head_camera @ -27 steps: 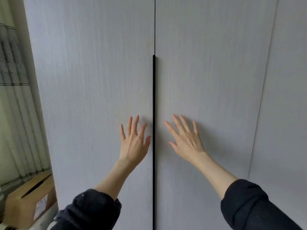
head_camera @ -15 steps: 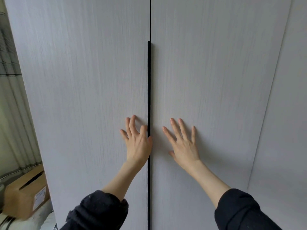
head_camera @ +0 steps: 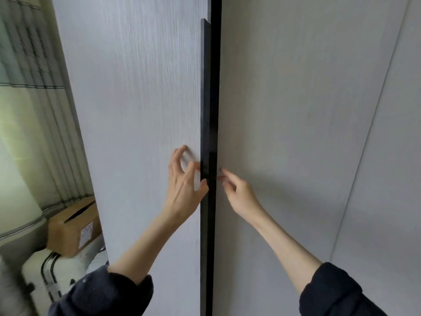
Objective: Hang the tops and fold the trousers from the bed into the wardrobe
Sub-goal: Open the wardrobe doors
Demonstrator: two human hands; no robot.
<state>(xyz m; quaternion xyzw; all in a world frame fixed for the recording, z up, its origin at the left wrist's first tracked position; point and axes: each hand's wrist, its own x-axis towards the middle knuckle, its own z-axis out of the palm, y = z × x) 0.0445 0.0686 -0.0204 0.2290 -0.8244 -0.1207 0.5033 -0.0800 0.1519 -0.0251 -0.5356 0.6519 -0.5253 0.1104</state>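
Note:
Two pale wood-grain wardrobe doors fill the view. The left door (head_camera: 141, 99) stands slightly ajar, with a dark gap (head_camera: 216, 65) between it and the right door (head_camera: 296, 110). A long black handle strip (head_camera: 205, 87) runs down the left door's edge. My left hand (head_camera: 184, 185) pinches that strip, thumb on the black edge and fingertips bent against the door face. My right hand (head_camera: 239, 192) has loosely curled fingers whose tips reach the right door's edge at the gap. No clothes, bed or wardrobe interior are in view.
A further wardrobe panel (head_camera: 391, 156) sits at the right. To the left hangs a pleated curtain (head_camera: 34, 87). Below it a cardboard box (head_camera: 73, 231) rests on a white suitcase (head_camera: 45, 274) close to the left door's swing.
Both hands were flat on the shut doors. Now the left door has swung out a little, my left hand has taken its edge strip, and my right fingers have curled toward the gap.

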